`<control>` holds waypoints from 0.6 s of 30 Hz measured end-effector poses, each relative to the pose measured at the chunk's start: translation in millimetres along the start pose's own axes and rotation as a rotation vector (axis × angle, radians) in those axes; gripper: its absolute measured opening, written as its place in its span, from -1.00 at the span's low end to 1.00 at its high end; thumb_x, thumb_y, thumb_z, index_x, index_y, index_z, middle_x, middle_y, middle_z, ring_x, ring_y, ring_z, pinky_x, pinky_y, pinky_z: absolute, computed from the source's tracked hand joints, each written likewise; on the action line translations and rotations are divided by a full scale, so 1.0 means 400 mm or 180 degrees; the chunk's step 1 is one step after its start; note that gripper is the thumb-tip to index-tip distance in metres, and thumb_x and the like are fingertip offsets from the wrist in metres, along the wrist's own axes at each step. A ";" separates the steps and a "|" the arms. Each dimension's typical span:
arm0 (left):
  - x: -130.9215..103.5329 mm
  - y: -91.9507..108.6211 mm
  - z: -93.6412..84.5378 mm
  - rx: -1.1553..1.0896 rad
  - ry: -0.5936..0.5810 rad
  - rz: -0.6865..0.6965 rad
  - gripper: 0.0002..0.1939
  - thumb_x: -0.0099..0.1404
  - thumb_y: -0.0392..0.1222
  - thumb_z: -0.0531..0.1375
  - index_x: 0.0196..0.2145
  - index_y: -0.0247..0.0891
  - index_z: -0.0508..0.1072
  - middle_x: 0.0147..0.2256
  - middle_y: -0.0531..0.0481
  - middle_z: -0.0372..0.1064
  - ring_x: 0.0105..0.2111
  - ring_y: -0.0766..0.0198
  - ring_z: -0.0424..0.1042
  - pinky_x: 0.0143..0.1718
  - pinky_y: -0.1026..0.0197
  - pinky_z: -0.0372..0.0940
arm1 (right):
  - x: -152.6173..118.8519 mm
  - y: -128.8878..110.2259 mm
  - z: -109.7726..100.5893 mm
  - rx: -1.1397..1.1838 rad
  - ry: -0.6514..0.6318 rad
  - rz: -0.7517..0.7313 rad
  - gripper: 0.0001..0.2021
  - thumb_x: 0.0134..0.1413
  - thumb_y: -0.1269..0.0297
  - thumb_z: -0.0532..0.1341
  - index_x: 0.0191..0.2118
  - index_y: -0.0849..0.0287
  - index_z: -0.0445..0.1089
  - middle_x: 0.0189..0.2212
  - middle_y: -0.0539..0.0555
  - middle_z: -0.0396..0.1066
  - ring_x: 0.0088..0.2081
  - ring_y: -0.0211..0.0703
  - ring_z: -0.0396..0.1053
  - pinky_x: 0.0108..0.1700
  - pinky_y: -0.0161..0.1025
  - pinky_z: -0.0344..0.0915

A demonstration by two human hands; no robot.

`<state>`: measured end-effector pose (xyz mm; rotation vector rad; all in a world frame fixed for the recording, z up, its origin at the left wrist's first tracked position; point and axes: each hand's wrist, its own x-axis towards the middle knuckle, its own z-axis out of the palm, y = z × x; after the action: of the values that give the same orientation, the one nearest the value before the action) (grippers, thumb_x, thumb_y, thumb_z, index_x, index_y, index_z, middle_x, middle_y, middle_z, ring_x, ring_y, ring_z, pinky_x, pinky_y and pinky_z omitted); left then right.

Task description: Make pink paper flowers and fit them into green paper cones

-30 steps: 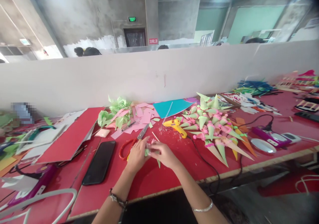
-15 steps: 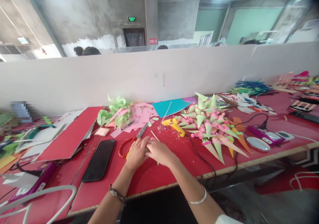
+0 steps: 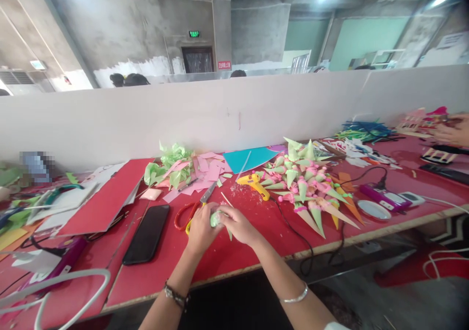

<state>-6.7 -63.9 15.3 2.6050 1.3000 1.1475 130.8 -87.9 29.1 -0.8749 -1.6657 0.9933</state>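
Both hands meet over the red table [image 3: 264, 244] near its front edge. Between them is a light green paper piece [image 3: 216, 218], rounded on top, with a pointed tip showing below. My left hand [image 3: 201, 227] is closed on its left side. My right hand [image 3: 239, 226] grips it from the right, fingers bent over it. Scissors [image 3: 186, 215] with red and yellow handles lie just behind my left hand, partly covered by it. A yellow glue gun [image 3: 256, 185] rests beyond my right hand.
Pink and green paper cones [image 3: 304, 183] are heaped to the right. A black phone [image 3: 147, 234] and red card [image 3: 106, 198] lie left. Pink paper scraps [image 3: 210, 169] and a teal sheet [image 3: 247, 160] sit behind. Another person's hand [image 3: 454, 132] is at far right.
My hands have parted slightly, so the light green paper piece now shows between them. Another person's hand has come further into view at the far right.
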 end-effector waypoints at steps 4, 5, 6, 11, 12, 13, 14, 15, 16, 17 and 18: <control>0.002 0.029 -0.036 0.0261 -0.0455 -0.0092 -0.72 0.21 -0.06 0.02 -0.19 -0.29 0.21 -0.33 -0.13 0.40 -0.36 0.14 0.41 -0.40 0.19 0.27 | -0.008 0.004 -0.007 0.0281 0.0188 0.0187 -0.78 0.11 0.20 0.02 -0.29 0.19 0.32 -0.40 0.02 0.29 -0.31 -0.26 0.29 -0.26 -0.33 0.24; 0.005 0.033 -0.047 0.0421 -0.0571 0.0005 -0.72 0.22 -0.06 0.01 -0.20 -0.30 0.22 -0.35 -0.13 0.41 -0.38 0.13 0.42 -0.42 0.19 0.26 | -0.008 0.001 -0.012 0.0230 0.0212 0.0161 -0.78 0.09 0.18 0.03 -0.34 0.20 0.32 -0.41 0.02 0.26 -0.33 -0.27 0.27 -0.29 -0.35 0.23; 0.008 0.037 -0.058 0.0598 -0.0667 0.0130 -0.73 0.23 -0.05 -0.01 -0.23 -0.30 0.25 -0.39 -0.12 0.41 -0.41 0.13 0.41 -0.43 0.19 0.25 | -0.009 -0.003 -0.016 0.0179 0.0240 0.0119 -0.78 0.07 0.18 0.05 -0.40 0.21 0.31 -0.41 0.01 0.23 -0.34 -0.28 0.25 -0.31 -0.36 0.22; 0.027 0.068 -0.098 0.1099 -0.0886 0.0778 -0.72 0.29 -0.11 -0.09 -0.36 -0.29 0.32 -0.51 -0.06 0.37 -0.48 0.18 0.38 -0.46 0.20 0.20 | -0.012 -0.009 -0.014 0.0877 0.0428 0.0380 -0.71 0.03 0.10 0.08 -0.54 0.20 0.19 -0.59 -0.09 0.05 -0.55 -0.39 0.08 -0.52 -0.44 0.08; 0.029 0.077 -0.101 0.1121 -0.0891 0.0857 -0.73 0.29 -0.12 -0.09 -0.35 -0.29 0.33 -0.52 -0.04 0.36 -0.49 0.20 0.37 -0.46 0.21 0.20 | -0.012 -0.008 -0.010 0.1198 0.0528 0.0495 -0.70 0.02 0.08 0.08 -0.55 0.20 0.17 -0.62 -0.11 0.02 -0.59 -0.41 0.03 -0.56 -0.44 0.04; 0.029 0.086 -0.102 0.1137 -0.0888 0.0922 -0.74 0.29 -0.14 -0.08 -0.35 -0.29 0.33 -0.53 -0.03 0.35 -0.51 0.21 0.36 -0.47 0.21 0.19 | -0.012 -0.007 -0.007 0.1552 0.0655 0.0588 -0.69 0.00 0.07 0.10 -0.57 0.20 0.16 -0.65 -0.12 0.00 -0.62 -0.42 0.00 -0.59 -0.44 0.01; 0.027 0.094 -0.103 0.1143 -0.0882 0.0972 -0.76 0.28 -0.16 -0.07 -0.34 -0.29 0.34 -0.54 -0.02 0.35 -0.51 0.22 0.35 -0.47 0.22 0.18 | -0.010 -0.007 -0.005 0.1957 0.0788 0.0649 -0.68 -0.02 0.07 0.13 -0.59 0.20 0.15 -0.66 -0.13 0.00 -0.64 -0.42 -0.02 -0.61 -0.44 -0.01; 0.024 0.100 -0.103 0.1141 -0.0879 0.1012 -0.78 0.28 -0.18 -0.06 -0.33 -0.28 0.34 -0.54 -0.01 0.34 -0.52 0.23 0.34 -0.48 0.22 0.18 | -0.009 -0.008 -0.007 0.2365 0.0892 0.0683 -0.67 -0.04 0.08 0.15 -0.61 0.20 0.14 -0.67 -0.13 0.00 -0.65 -0.43 -0.02 -0.62 -0.44 -0.01; 0.020 0.104 -0.103 0.1135 -0.0881 0.1044 -0.80 0.26 -0.21 -0.05 -0.32 -0.28 0.35 -0.54 0.00 0.34 -0.52 0.24 0.34 -0.48 0.22 0.17 | -0.006 -0.011 -0.011 0.2720 0.0963 0.0696 -0.67 -0.06 0.10 0.17 -0.63 0.20 0.14 -0.68 -0.12 0.01 -0.65 -0.44 -0.03 -0.63 -0.45 -0.01; 0.016 0.106 -0.103 0.1135 -0.0893 0.1060 -0.81 0.25 -0.25 -0.04 -0.32 -0.28 0.35 -0.54 0.00 0.34 -0.52 0.24 0.34 -0.48 0.22 0.17 | -0.004 -0.016 -0.018 0.3043 0.0990 0.0702 -0.67 -0.07 0.12 0.18 -0.64 0.20 0.14 -0.68 -0.12 0.01 -0.66 -0.45 -0.04 -0.64 -0.46 -0.01; 0.012 0.105 -0.105 0.1140 -0.0908 0.1060 -0.82 0.23 -0.28 -0.03 -0.32 -0.27 0.35 -0.54 0.01 0.35 -0.51 0.24 0.34 -0.47 0.21 0.17 | -0.002 -0.021 -0.028 0.3321 0.0978 0.0705 -0.68 -0.08 0.14 0.19 -0.64 0.20 0.14 -0.67 -0.13 0.02 -0.66 -0.46 -0.05 -0.65 -0.48 -0.01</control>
<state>-1.9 -100.4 62.0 3.1877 1.1296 0.5629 140.9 -89.7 38.5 -0.4469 -0.6161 1.5564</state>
